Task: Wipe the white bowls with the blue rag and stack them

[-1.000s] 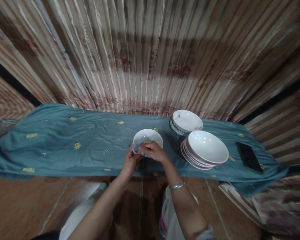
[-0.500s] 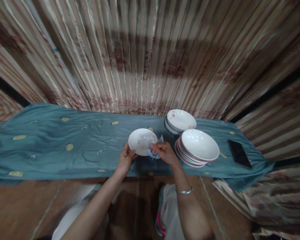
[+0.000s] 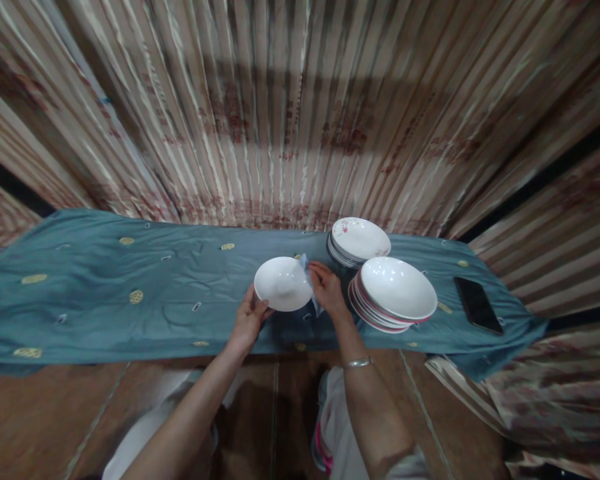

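A white bowl [image 3: 282, 285] is held tilted above the cloth-covered table, its inside facing me. My left hand [image 3: 250, 317] grips its lower left rim, thumb on the near edge and fingers underneath. At the bowl's right rim, my right hand [image 3: 326, 288] is closed on a light blue cloth [image 3: 304, 261], pressing it against the edge. Part of that cloth hangs below the fingers. Just right of my right hand stands a stack of large white bowls with red rims [image 3: 397, 290]. Behind it is a stack of flower-patterned white plates or shallow bowls [image 3: 361, 239].
A green patterned tablecloth [image 3: 100, 287] covers the long narrow table. Toward its right end lies a black phone [image 3: 478, 305]. Pleated curtains [image 3: 280, 133] hang close behind the table. Brown floor tiles [image 3: 250, 413] show in front, by my feet.
My right hand has moved the cloth from the bowl's lower right inside up to its right rim. The left hand keeps its grip on the bowl.
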A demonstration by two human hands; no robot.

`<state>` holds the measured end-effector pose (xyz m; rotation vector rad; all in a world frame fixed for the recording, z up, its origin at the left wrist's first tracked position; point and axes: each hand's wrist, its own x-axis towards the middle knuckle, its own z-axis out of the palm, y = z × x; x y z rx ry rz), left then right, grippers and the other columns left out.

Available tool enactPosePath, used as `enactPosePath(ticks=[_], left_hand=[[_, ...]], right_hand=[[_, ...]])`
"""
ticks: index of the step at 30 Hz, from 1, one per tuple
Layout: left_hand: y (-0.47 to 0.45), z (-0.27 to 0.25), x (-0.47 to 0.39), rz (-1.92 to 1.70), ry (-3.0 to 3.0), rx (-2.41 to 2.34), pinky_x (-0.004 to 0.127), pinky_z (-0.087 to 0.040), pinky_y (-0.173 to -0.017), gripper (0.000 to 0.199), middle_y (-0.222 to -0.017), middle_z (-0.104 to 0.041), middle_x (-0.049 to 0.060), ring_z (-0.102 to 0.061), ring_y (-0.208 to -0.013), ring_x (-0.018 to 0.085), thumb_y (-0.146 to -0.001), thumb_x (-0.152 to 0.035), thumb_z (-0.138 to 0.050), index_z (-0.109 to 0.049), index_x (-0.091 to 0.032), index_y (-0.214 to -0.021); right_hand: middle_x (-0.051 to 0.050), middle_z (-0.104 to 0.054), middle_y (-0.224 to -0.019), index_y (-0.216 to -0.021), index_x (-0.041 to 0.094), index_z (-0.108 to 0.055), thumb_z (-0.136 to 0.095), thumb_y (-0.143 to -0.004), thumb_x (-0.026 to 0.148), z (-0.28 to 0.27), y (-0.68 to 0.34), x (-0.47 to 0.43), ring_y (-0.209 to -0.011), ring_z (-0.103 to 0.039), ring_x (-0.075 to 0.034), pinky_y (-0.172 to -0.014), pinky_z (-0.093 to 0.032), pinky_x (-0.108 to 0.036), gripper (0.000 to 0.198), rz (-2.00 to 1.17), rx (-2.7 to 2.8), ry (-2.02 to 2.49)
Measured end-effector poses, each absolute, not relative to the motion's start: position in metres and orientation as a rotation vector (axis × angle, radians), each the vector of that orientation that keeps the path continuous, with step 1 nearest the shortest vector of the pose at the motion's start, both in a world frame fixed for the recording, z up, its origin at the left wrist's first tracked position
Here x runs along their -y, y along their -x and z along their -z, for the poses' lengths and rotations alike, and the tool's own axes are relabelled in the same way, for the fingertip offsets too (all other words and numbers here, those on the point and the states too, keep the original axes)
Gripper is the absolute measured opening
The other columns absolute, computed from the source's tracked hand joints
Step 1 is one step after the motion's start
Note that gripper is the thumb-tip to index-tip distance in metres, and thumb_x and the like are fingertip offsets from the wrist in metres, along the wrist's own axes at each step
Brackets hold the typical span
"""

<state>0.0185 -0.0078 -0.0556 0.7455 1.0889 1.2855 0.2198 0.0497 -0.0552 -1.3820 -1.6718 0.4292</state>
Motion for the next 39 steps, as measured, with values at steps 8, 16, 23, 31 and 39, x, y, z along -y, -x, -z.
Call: enactPosePath(ticks=[8,16,23,31,39], left_hand=[[-0.018,0.054,0.009,-1.282,-0.723,-1.068,0.032,-0.056,-0.084,0.068,-0.143,-0.051,0.009,-0.056,-0.12,0.028,-0.065,-0.032,-0.078,-0.056,-0.026,-0.13],[-0.02,0.054,0.008,-1.289,-0.711,-1.074,0.036,-0.056,-0.086,0.069,-0.139,-0.053,0.008,-0.055,-0.12,0.029,-0.064,-0.033,-0.079,-0.057,-0.027,-0.129],[-0.02,0.053,0.008,-1.284,-0.708,-1.054,0.035,-0.055,-0.086,0.071,-0.14,-0.053,0.009,-0.054,-0.121,0.029,-0.062,-0.034,-0.08,-0.057,-0.025,-0.129],[-0.019,0.059,0.007,-1.286,-0.707,-1.036,0.033,-0.053,-0.088,0.066,-0.133,-0.06,0.006,-0.057,-0.115,0.025,-0.061,-0.035,-0.081,-0.06,-0.026,-0.123],[-0.018,0.061,0.007,-1.275,-0.703,-1.049,0.032,-0.053,-0.086,0.072,-0.12,-0.067,0.006,-0.062,-0.108,0.023,-0.06,-0.035,-0.081,-0.058,-0.025,-0.128]], right_hand=[[-0.016,-0.061,-0.13,-0.121,0.013,-0.063,-0.037,-0.094,0.017,0.047,-0.209,-0.046,-0.123,-0.054,-0.022,-0.108,-0.039,-0.037,0.038,-0.327,1.886,1.568],[-0.015,-0.069,-0.11,-0.091,0.011,-0.07,-0.04,-0.092,0.012,0.025,-0.195,-0.024,-0.107,-0.056,-0.023,-0.104,-0.035,-0.035,0.031,-0.11,2.175,1.702],[-0.019,-0.072,-0.095,-0.092,0.009,-0.072,-0.041,-0.092,0.015,0.02,-0.18,-0.016,-0.109,-0.057,-0.03,-0.092,-0.039,-0.041,0.031,-0.117,2.345,1.903],[-0.017,-0.074,-0.1,-0.09,0.011,-0.073,-0.04,-0.094,0.018,0.014,-0.162,-0.014,-0.098,-0.065,-0.027,-0.09,-0.043,-0.037,0.034,-0.359,2.526,1.783],[-0.01,-0.064,-0.128,-0.114,0.016,-0.066,-0.039,-0.093,0.011,0.019,-0.149,-0.025,-0.12,-0.057,-0.02,-0.102,-0.041,-0.031,0.035,-0.684,2.48,1.487]])
